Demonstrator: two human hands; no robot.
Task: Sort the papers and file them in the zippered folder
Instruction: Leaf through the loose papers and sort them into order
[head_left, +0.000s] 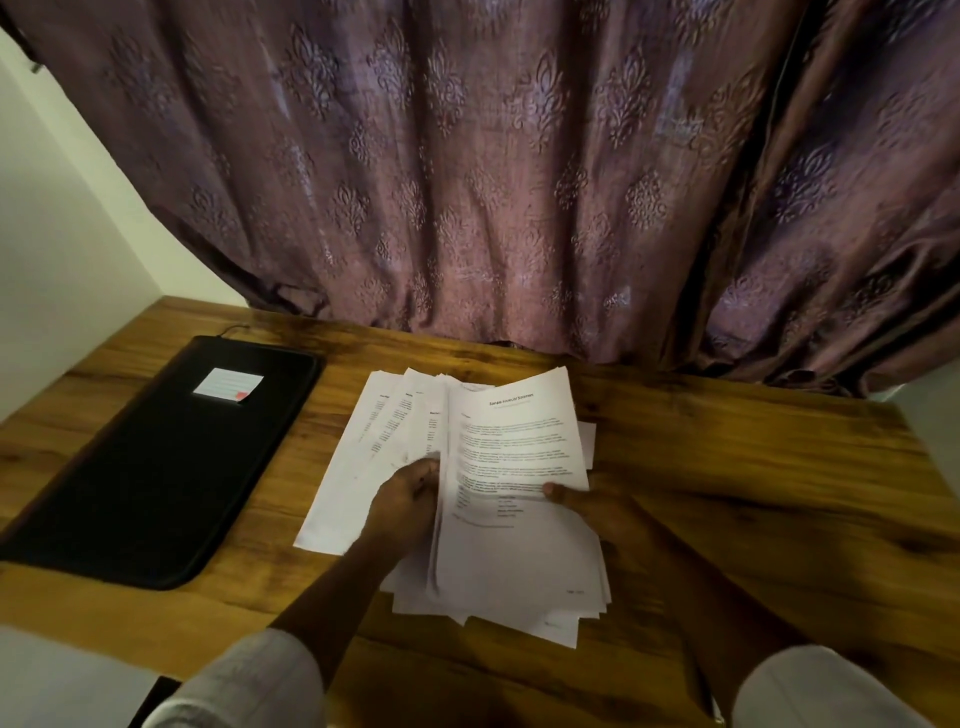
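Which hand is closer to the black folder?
Left. The left hand grips the papers at their left edge, right of the black folder; the right hand holds their right side, farther away.

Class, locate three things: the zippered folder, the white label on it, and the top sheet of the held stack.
zippered folder (156, 483), head view, bare black cover.
white label (228, 385), head view, its centre.
top sheet (511, 452), head view, printed middle.

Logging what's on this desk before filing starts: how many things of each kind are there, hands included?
Black zippered folder: 1
Label on the folder: 1
Pile of papers: 1, sheets overlap too much to count
Hands: 2, left hand, right hand
Total: 5
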